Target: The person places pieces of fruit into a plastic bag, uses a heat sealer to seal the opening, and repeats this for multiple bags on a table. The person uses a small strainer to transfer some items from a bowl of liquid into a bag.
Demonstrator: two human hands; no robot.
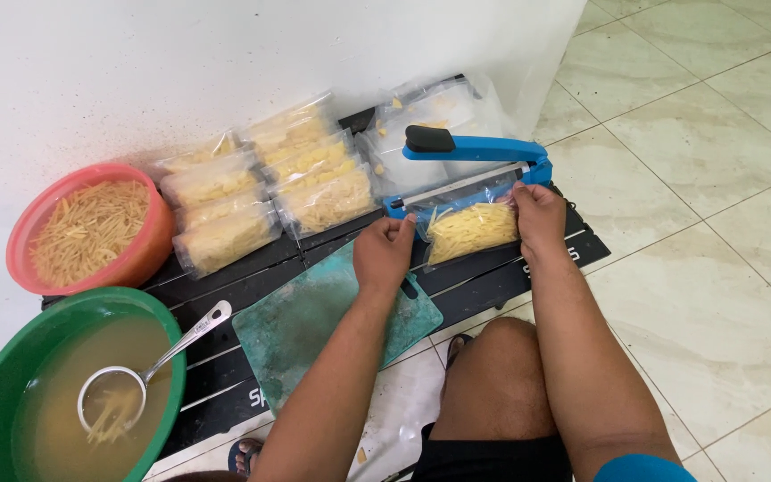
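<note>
Clear crinkly pouch (472, 228) of pale strips

- We hold a clear plastic pouch of pale yellow strips (472, 228) at its two upper corners, its mouth at the blue sealer
- Stacked clear flat pouches of the same yellow strips (265, 183) lie in two rows by the white wall
- A crumpled clear plastic bag (435, 116) sits behind the sealer
</note>
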